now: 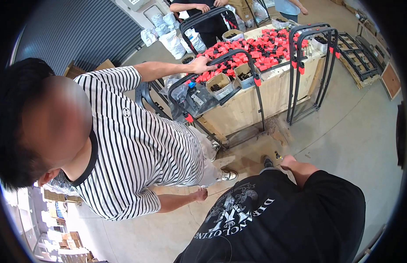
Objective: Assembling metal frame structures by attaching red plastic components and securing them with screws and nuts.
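Note:
My right hand [288,162] is low in front of my black T-shirt, beside my shoe [267,161]. Its fingers are closed on a small black-and-yellow thing [279,156], too small here to tell its kind. My left hand does not show. To the left, a person in a striped shirt [142,149] has one hand [202,65] on a bent black tubular frame [238,51]. Their other hand [201,194] hangs low near my shirt. Red clips sit on the frame, which stands against the wooden workbench [232,120].
On the bench lie a heap of red and black plastic parts [256,50] and bins [219,86] of small black parts. More tubular frames [295,79] stand at its right end. Another person [212,26] is behind it. Pallets with black frames [354,57] lie far right.

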